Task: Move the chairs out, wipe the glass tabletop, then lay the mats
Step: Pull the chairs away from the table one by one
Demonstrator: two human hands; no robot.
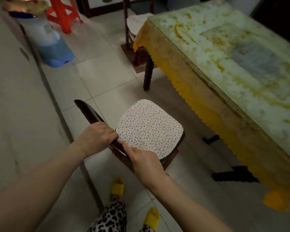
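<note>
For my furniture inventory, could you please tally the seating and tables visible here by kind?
Dark wooden chairs with patterned seat cushions: 2, the near chair, gripped at its backrest by the left hand and right hand, and the far chair at the table's end.
Red plastic stool: 1
Blue plastic stool: 1
Glass-topped table: 1
Total: 5

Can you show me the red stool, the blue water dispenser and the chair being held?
red stool (64, 15), head view, leg.
blue water dispenser (56, 52), head view, base.
chair (149, 129), head view, seat cushion.
</note>
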